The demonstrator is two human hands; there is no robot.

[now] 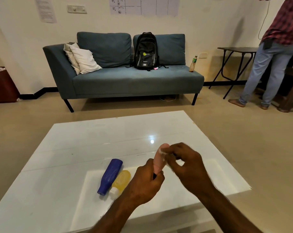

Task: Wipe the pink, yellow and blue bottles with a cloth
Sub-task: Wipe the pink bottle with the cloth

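White glossy table carries the work. Nearest, the left hand has its fingers clamped round the lower end of the pink bottle, holding it above the table. The bottle's long axis stands close to upright, with the rounded end up and leaning slightly right. The right hand has curled fingers that appear to pinch a blurred white cloth against the bottle's upper part.

Left of the hands, the blue bottle and yellow bottle lie flat, touching side by side, necks pointing near-left. Beyond stand a sofa and backpack.

Assessment: the pink bottle is being wiped. The state of the other two cannot be told; they are likely outstanding.
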